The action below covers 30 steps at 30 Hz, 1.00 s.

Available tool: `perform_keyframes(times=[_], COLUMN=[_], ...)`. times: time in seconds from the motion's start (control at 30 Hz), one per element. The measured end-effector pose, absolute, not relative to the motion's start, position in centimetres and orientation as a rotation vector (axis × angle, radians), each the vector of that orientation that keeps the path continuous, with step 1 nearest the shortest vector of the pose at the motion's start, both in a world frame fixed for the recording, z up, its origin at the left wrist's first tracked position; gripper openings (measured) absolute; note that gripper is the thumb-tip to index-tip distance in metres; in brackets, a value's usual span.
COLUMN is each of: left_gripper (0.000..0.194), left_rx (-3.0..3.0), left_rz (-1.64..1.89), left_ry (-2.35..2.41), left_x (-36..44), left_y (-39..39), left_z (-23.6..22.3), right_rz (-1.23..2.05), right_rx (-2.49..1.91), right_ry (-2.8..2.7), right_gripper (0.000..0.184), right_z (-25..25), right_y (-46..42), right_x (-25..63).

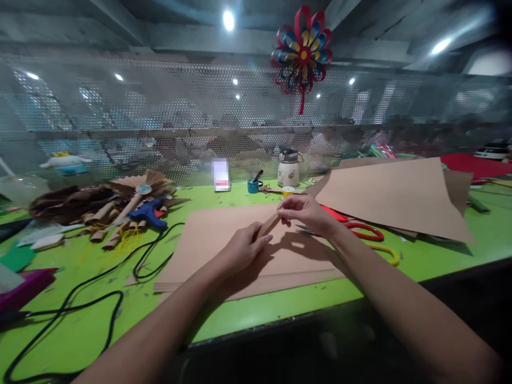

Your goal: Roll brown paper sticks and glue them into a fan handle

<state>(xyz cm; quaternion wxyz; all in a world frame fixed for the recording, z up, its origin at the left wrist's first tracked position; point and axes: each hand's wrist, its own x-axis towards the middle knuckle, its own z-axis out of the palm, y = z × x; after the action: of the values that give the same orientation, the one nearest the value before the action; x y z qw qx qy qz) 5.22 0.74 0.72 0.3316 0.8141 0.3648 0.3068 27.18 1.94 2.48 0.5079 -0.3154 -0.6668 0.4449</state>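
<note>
My left hand (244,245) is closed round the near end of a narrow bundle of folded brown paper (269,225). At the bundle's far end, my right hand (304,212) pinches with thumb and fingers. The bundle tilts up to the right above a stack of flat brown paper sheets (216,226). Just behind the right hand stands a small yellow spool (288,191). Beside the right wrist lie red-handled scissors (366,231) and a yellow handle loop (386,254), partly covered by the forearm.
On the left lie a blue glue gun (149,212), its black cord (76,290), and several paper rolls (103,213). A phone (221,175), a teal tape roll (253,185) and a jug (288,169) stand at the back. Large brown sheets (392,192) lie right.
</note>
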Motion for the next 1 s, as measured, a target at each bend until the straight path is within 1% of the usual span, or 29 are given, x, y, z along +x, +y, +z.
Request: perform_keyframes(times=[0.17,0.3,0.37,0.47,0.5,0.53,0.6,0.63,0.67,0.77,0.9,1.0], left_gripper=[0.023,0.023,0.024,0.027,0.028,0.028,0.029,0.029,0.030,0.033,0.031,0.030], left_rx=[2.103,2.116,2.123,2.139,2.150,2.165,2.207,2.227,2.243,2.265,2.250,2.219], left_rz=[0.779,0.780,0.794,0.807,0.806,0.803,0.788,0.781,0.776,0.777,0.738,0.696], left_ry=[1.001,1.013,1.012,0.998,0.991,0.984,0.969,0.963,0.963,0.975,0.946,0.902], left_x=[5.3,5.2,5.1,5.0,5.0,4.9,4.9,4.9,4.9,5.1,5.2,5.0], left_y=[0.5,0.6,0.8,1.1,1.1,1.2,1.3,1.3,1.2,1.2,1.0,0.9], left_z=[1.3,1.3,1.2,0.8,0.6,0.4,0.0,-0.1,-0.2,-0.3,0.3,1.0], right_rz=[1.091,1.091,0.984,0.768,0.710,0.659,0.570,0.532,0.506,0.510,0.623,0.642], right_rx=[-0.746,-0.798,-0.855,-0.923,-0.941,-0.961,-0.989,-0.998,-0.998,-0.966,-0.931,-0.954], right_ry=[-1.602,-1.664,-1.717,-1.840,-1.884,-1.926,-1.999,-2.024,-2.043,-2.061,-2.049,-2.025], right_gripper=[0.029,0.035,0.041,0.057,0.056,0.049,0.026,0.018,0.015,0.016,0.021,0.024], right_z=[2.0,1.4,1.4,1.8,1.9,2.0,2.1,2.1,2.1,2.0,2.1,2.1], right_y=[2.1,2.4,2.3,1.4,1.0,0.5,0.0,-0.2,-0.2,0.2,0.5,0.7], right_x=[26.8,26.8,26.8,26.3,26.0,25.7,25.3,25.1,25.0,25.2,25.7,26.0])
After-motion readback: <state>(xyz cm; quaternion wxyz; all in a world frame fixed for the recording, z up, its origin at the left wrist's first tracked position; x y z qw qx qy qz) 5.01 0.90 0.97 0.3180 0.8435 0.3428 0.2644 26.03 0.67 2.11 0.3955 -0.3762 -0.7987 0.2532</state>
